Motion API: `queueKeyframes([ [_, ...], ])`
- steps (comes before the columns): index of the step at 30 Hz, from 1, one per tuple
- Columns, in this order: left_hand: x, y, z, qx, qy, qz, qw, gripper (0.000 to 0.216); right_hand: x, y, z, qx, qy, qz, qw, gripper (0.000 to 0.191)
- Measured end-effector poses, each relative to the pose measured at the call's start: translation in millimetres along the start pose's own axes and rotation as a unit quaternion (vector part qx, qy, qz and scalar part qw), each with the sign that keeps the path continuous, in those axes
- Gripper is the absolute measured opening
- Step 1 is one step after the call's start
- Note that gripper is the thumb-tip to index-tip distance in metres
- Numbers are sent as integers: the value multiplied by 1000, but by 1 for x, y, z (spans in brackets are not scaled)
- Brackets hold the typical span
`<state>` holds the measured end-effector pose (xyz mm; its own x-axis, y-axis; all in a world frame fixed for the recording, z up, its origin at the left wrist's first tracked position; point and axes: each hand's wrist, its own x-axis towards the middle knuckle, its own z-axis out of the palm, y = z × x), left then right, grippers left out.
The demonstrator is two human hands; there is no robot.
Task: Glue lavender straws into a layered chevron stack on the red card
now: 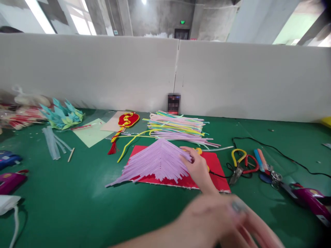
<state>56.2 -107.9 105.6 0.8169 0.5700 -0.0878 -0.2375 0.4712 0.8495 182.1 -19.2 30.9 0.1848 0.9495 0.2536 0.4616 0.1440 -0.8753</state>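
A chevron-shaped piece of lilac pipe cleaners (157, 160), laid side by side along a centre ridge, rests partly over a red board (214, 172). My right hand (196, 165) has its fingers closed on the right edge of this piece. Close to the camera, my left hand (219, 217) crosses in front of my right forearm, and its fingers are smeared by motion. Behind the right hand, part of a yellow tool (198, 151) with a black cord shows. A heap of loose pastel pipe cleaners (178, 125) lies just beyond the chevron.
Right of the board lie pliers (238, 168) with yellow and red handles, and purple-handled scissors (307, 198). A red and yellow tasselled ornament (128, 120) and a turquoise folded piece (62, 115) lie to the left. A white partition (103, 72) closes off the green table's back.
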Motion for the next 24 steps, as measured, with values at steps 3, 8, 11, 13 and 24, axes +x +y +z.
queueKeyframes([
  [3,24,55,-32,278,67,142,948,31,1,-3,-7,34,-2,-5,999,37],
  [8,50,106,-92,664,203,211,688,15,3,0,-8,58,40,15,997,34],
  [11,53,112,-117,719,176,179,648,17,3,3,-7,67,39,30,997,34],
  [13,51,113,-129,719,140,139,667,19,2,5,-7,69,41,31,996,34],
  [24,49,121,-145,634,99,53,765,10,-2,5,-3,74,38,7,996,32],
])
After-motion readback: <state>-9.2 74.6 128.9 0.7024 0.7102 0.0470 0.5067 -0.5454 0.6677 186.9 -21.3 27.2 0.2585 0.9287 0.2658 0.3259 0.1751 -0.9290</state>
